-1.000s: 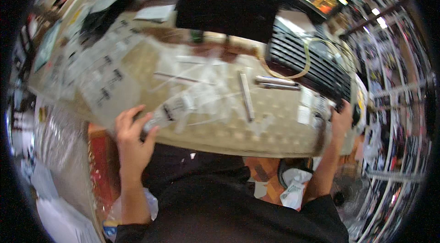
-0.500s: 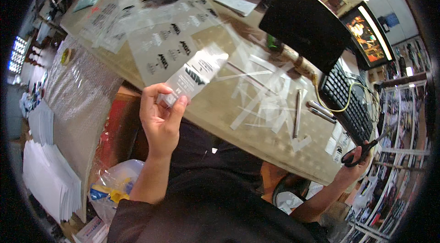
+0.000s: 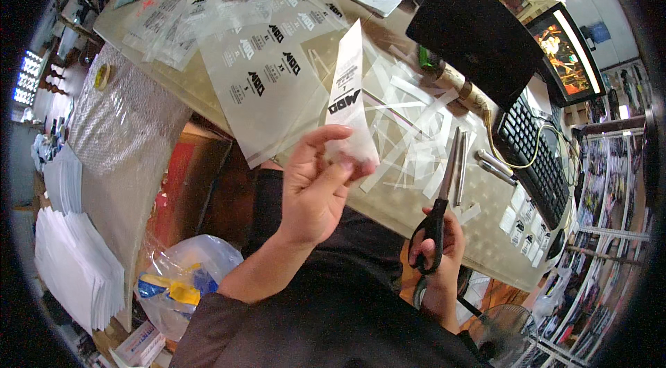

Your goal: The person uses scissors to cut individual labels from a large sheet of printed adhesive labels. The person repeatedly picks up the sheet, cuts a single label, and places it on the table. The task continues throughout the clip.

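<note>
My left hand (image 3: 316, 184) pinches the lower end of a translucent printed strip (image 3: 349, 83), holding it upright above the table's near edge. Black marks and small print run along the strip. To its right, my right hand (image 3: 444, 246) grips black-handled scissors (image 3: 433, 229), fingers through the loops and the blades pointing up and away. The blades look closed or nearly so. Beyond my left hand lies a translucent printed sheet (image 3: 243, 115), repeating the same kind of black marks. Thin pale offcuts (image 3: 399, 139) are scattered over the tabletop between the strip and the scissors.
At the right are a black monitor (image 3: 472, 35), a keyboard (image 3: 531, 153), a lit screen (image 3: 565, 52) and small cut labels (image 3: 524, 226). A metal ruler-like bar (image 3: 463, 174) lies by the scissors. Paper stacks (image 3: 76, 271) and a plastic bag (image 3: 184, 278) sit at the left.
My left hand has moved right with the strip, which now stands more upright. My right hand has brought the scissors left from the table's right end, toward the strip.
</note>
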Demonstrator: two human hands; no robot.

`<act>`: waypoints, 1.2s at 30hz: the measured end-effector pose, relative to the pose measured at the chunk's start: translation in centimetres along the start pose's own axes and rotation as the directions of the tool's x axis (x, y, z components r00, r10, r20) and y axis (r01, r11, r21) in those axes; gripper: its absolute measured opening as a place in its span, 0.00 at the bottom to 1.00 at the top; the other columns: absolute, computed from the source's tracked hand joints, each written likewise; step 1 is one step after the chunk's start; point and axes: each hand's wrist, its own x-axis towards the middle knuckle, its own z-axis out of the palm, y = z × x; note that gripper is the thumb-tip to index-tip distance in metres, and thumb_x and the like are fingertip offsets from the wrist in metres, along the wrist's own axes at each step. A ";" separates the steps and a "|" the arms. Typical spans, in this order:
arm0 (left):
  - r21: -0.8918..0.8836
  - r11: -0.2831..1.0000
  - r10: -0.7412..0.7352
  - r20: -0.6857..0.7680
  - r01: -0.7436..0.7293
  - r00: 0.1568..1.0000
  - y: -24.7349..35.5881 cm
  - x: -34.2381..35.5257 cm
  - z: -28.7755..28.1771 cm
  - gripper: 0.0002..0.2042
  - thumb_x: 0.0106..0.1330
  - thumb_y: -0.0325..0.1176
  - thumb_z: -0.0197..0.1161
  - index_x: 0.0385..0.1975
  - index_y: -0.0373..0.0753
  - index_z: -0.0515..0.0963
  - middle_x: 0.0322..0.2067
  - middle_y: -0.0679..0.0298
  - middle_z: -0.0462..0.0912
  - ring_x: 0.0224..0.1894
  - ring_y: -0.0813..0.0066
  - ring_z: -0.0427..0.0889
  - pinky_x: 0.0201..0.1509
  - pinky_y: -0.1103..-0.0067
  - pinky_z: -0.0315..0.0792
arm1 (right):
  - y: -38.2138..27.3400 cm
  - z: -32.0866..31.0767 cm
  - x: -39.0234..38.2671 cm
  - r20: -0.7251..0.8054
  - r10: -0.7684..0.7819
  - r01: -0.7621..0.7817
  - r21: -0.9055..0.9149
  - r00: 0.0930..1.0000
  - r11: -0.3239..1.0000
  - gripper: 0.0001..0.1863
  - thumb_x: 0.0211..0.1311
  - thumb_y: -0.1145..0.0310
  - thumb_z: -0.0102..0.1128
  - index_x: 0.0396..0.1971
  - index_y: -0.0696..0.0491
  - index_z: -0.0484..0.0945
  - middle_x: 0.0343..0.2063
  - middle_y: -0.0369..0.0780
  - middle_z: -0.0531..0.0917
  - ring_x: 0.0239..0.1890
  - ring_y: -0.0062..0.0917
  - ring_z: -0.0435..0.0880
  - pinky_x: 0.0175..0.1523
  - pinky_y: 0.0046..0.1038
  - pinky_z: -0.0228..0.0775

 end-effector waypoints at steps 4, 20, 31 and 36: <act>0.379 0.831 0.360 0.190 -0.407 0.913 0.8 1.5 0.9 0.12 0.61 0.18 0.51 0.45 0.28 0.71 0.40 0.58 0.74 0.42 0.72 0.77 0.51 0.79 0.71 | -0.8 -0.1 0.7 0.001 -0.059 0.059 0.024 0.998 0.998 0.37 0.43 0.54 0.72 0.49 0.60 0.67 0.17 0.36 0.74 0.15 0.19 0.73 0.19 0.19 0.63; 0.463 0.678 0.596 0.107 -0.570 0.796 -1.9 2.5 6.3 0.13 0.57 0.19 0.59 0.43 0.29 0.72 0.38 0.60 0.75 0.37 0.76 0.77 0.41 0.82 0.74 | -3.7 4.7 3.3 0.328 -0.256 0.240 0.091 0.909 0.967 0.40 0.47 0.47 0.65 0.52 0.60 0.61 0.21 0.37 0.73 0.23 0.19 0.72 0.28 0.20 0.62; 0.487 0.710 0.514 0.136 -0.509 0.847 -0.8 1.3 6.4 0.14 0.54 0.15 0.61 0.42 0.26 0.74 0.44 0.60 0.65 0.42 0.71 0.78 0.44 0.82 0.79 | -3.9 5.7 3.7 0.316 -0.347 0.358 0.024 0.883 0.933 0.39 0.47 0.49 0.65 0.52 0.61 0.60 0.21 0.38 0.75 0.23 0.19 0.73 0.27 0.19 0.63; 0.508 0.731 0.466 0.119 -0.456 0.877 -0.1 0.8 6.5 0.14 0.53 0.15 0.61 0.42 0.26 0.73 0.44 0.58 0.66 0.41 0.70 0.79 0.43 0.82 0.79 | -4.0 5.9 3.8 0.304 -0.393 0.417 -0.016 0.868 0.909 0.40 0.47 0.50 0.66 0.52 0.61 0.61 0.21 0.38 0.75 0.23 0.19 0.74 0.27 0.19 0.64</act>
